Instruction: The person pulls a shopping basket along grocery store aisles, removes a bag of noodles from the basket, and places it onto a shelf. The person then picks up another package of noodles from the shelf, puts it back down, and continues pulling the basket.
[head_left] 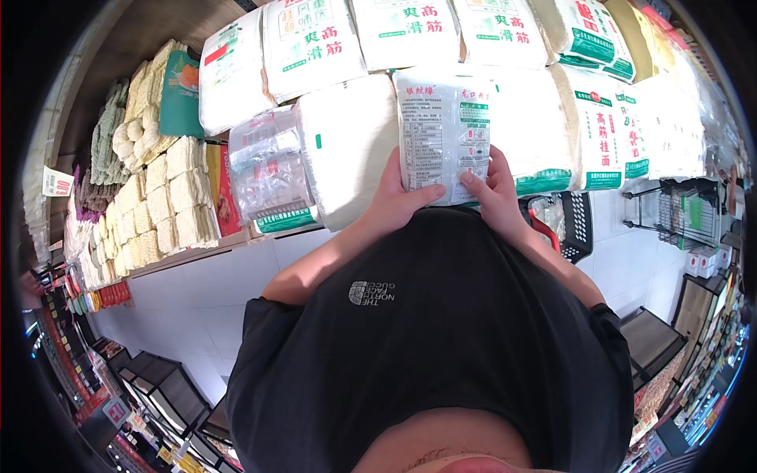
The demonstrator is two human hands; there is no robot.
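Upright in front of my chest is a clear plastic packet of vermicelli [444, 134], its printed side with rows of small text and a table facing me. My left hand [400, 189] grips its lower left edge, thumb across the front. On the lower right edge, my right hand [497, 191] holds it the same way, its thumb pressed on the front. The fingers behind the packet are partly hidden. Just beyond it lie large white bags of noodles [351, 150] with green and red print.
More white noodle bags [406, 35] fill the back row. To the left are stacked pale noodle blocks [162, 201] and a green packet [180, 94]. A shopping cart [690, 213] stands at right, and a black basket with a red handle [576, 229] is near my right forearm.
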